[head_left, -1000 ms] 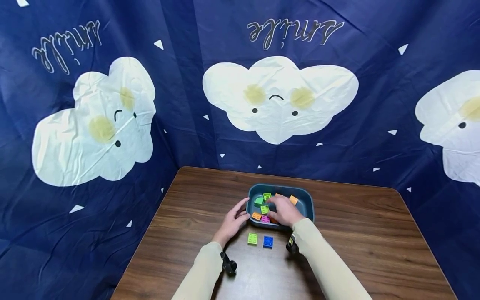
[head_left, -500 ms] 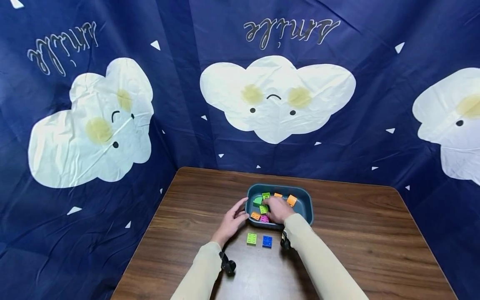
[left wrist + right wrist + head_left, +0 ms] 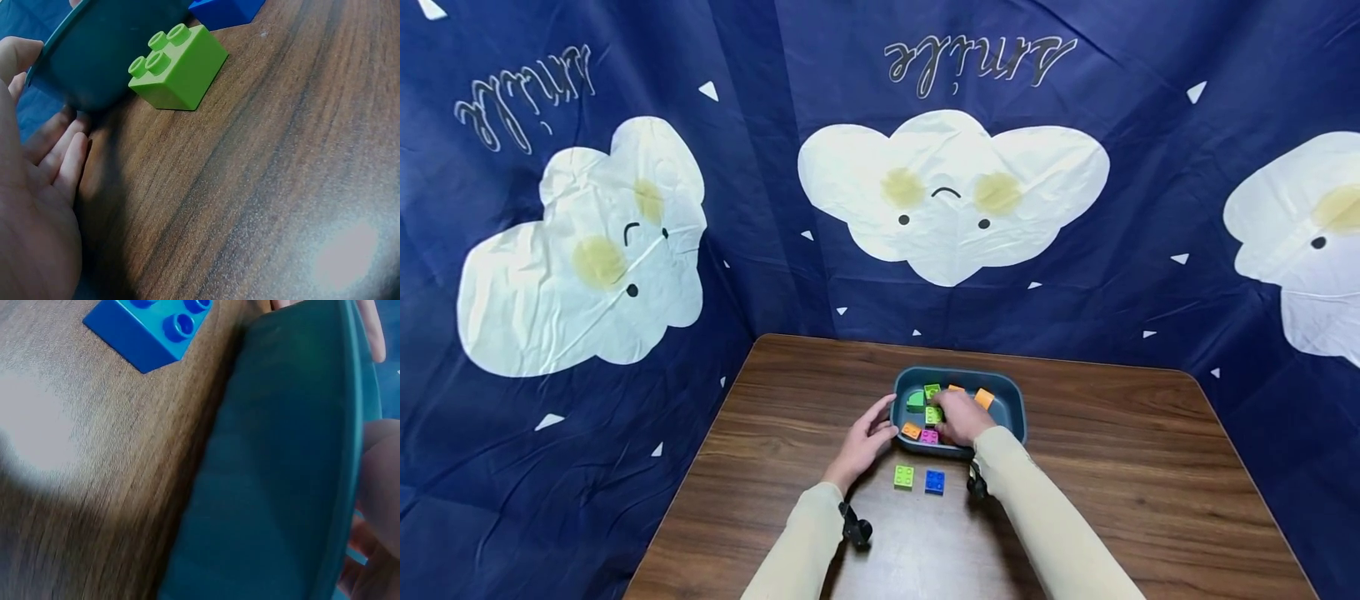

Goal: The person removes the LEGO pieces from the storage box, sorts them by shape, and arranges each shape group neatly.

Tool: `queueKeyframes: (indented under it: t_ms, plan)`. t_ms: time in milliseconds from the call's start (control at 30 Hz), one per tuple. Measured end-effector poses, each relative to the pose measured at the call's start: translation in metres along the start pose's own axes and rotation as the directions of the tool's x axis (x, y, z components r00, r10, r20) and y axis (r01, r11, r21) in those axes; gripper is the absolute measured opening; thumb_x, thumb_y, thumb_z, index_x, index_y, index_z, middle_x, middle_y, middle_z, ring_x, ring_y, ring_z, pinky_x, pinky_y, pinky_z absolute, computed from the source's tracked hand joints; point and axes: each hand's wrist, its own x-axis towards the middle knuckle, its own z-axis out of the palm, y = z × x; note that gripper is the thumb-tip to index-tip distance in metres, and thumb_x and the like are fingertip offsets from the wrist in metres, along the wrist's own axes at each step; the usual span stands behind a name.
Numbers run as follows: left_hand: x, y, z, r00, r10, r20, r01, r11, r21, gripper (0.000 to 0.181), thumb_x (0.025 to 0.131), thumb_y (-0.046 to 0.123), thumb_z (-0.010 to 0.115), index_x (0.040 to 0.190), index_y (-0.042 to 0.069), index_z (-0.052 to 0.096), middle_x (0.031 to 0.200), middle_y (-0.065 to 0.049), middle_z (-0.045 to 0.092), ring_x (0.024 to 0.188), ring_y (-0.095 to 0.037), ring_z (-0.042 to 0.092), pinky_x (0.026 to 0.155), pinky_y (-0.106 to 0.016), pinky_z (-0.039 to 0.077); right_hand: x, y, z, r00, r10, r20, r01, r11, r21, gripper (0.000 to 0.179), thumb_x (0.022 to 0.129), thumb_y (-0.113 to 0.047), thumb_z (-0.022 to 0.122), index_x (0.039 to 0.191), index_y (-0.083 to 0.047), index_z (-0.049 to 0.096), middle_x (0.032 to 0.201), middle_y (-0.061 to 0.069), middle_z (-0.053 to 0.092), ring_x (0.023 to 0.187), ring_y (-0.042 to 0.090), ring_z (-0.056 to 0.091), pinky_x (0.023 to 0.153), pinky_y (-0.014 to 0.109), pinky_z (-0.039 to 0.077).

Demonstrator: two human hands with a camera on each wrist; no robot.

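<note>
Both our arms (image 3: 797,546) reach forward to the teal tray (image 3: 1011,417). Our left hand (image 3: 861,446), loosely spread, touches its left end; our right hand (image 3: 962,416) bends inside, beside a lime brick (image 3: 932,416), its hold unclear.

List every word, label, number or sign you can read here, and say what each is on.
"smile": upside down on the blue backdrop, above the middle cloud.
"smile": upside down on the same backdrop, above the left cloud.
No lettering is legible on the blocks or tray.
</note>
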Motion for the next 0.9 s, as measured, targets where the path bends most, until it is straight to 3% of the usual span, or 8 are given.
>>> queueKeyframes:
  t_ms: [267, 400, 633, 900]
  plan:
    - [-0.001, -0.006, 0.000, 1.000, -0.006, -0.001, 0.006, 1.000, 0.014, 0.058, 0.104, 0.017, 0.065, 0.159, 0.028, 0.048, 0.159, -0.018, 0.049, 0.137, -0.034, 0.058, 0.112, -0.046, 0.050, -0.021, 0.006, -0.009, 0.994, -0.029, -0.109, 0.036, 0.997, 0.063, 0.045, 0.092, -0.015, 0.081, 0.133, -0.005, 0.068, 0.127, 0.013, 0.066, 0.110, 0.028, 0.065, 0.094, 0.047, 0.058]
    - [-0.003, -0.010, 0.000, 1.000, -0.014, -0.015, 0.015, 1.000, 0.014, 0.059, 0.104, 0.016, 0.066, 0.159, 0.029, 0.048, 0.160, -0.017, 0.048, 0.138, -0.035, 0.057, 0.113, -0.048, 0.049, -0.036, 0.008, -0.015, 0.983, -0.054, -0.177, 0.070, 0.994, 0.086, 0.049, 0.092, -0.016, 0.081, 0.137, -0.005, 0.067, 0.124, 0.012, 0.066, 0.103, 0.025, 0.065, 0.089, 0.047, 0.059]
    - [-0.001, -0.008, 0.000, 1.000, -0.010, -0.013, 0.010, 1.000, -0.010, 0.060, 0.104, 0.013, 0.066, 0.160, 0.024, 0.047, 0.160, -0.020, 0.047, 0.139, -0.038, 0.056, 0.112, -0.052, 0.049, -0.065, 0.008, -0.032, 0.958, -0.044, -0.282, 0.085, 0.987, 0.133, 0.048, 0.092, -0.023, 0.082, 0.136, -0.011, 0.068, 0.127, 0.005, 0.066, 0.108, 0.025, 0.067, 0.093, 0.046, 0.060]
    - [0.002, -0.003, 0.001, 1.000, -0.012, -0.001, 0.012, 1.000, 0.019, 0.059, 0.104, 0.019, 0.066, 0.160, 0.027, 0.047, 0.160, -0.018, 0.048, 0.139, -0.036, 0.056, 0.113, -0.049, 0.049, -0.101, -0.001, -0.045, 0.932, -0.096, -0.351, 0.138, 0.986, 0.095, 0.039, 0.092, -0.024, 0.082, 0.128, -0.014, 0.071, 0.123, 0.001, 0.069, 0.108, 0.023, 0.070, 0.090, 0.045, 0.062]
